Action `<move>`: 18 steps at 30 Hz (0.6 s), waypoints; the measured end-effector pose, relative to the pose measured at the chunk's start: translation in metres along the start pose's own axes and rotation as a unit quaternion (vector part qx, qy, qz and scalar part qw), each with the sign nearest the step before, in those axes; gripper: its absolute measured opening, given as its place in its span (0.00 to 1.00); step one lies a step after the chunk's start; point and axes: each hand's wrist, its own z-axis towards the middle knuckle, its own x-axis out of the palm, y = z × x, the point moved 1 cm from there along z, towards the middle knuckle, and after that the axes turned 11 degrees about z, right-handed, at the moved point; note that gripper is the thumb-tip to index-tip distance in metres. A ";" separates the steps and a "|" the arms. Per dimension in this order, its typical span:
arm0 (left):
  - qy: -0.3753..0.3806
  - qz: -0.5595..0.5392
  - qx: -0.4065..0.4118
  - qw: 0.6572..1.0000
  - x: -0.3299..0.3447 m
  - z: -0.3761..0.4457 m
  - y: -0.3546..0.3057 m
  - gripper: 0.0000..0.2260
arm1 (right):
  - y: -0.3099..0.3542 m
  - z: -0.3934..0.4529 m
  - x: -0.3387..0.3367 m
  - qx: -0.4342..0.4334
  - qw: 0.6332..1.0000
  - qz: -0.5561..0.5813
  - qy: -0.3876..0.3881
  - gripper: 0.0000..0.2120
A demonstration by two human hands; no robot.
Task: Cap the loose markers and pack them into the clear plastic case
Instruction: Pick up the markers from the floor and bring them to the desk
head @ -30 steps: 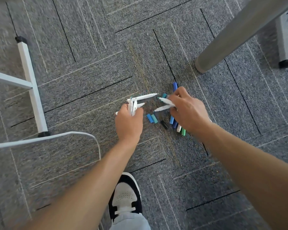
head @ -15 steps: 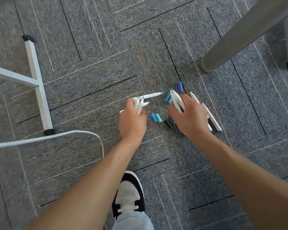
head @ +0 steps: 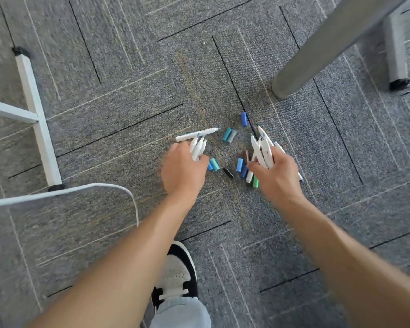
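My left hand grips a bunch of uncapped white markers, tips pointing away from me. One more white marker lies flat on the carpet just beyond that hand. My right hand holds a second bunch of white markers, fanned upward. Between and around the hands lie several loose caps: a blue cap, a teal and grey pair, a teal and blue pair, a black cap, and blue and green caps by my right thumb. No clear plastic case is in view.
A white frame leg and a white cable lie at the left. A thick grey table leg slants down at the upper right, with another foot behind it. My shoe stands on the grey carpet below the hands.
My right hand has gathered the long markers off the carpet into its bunch and shifted slightly right. The caps under it are now exposed. My left hand keeps its markers.
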 end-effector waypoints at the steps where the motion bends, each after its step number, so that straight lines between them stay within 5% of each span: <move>1: 0.003 -0.010 0.009 1.000 0.000 -0.002 -0.003 0.09 | -0.003 0.000 -0.003 0.003 1.000 0.003 -0.005 0.05; 10: 0.088 -0.213 -0.051 0.972 -0.003 -0.011 -0.028 0.11 | -0.013 0.007 -0.007 0.016 0.997 -0.060 -0.056 0.10; 18: 0.058 -0.145 -0.025 0.987 0.002 0.007 -0.020 0.04 | -0.001 0.020 0.009 0.025 0.988 -0.107 -0.110 0.10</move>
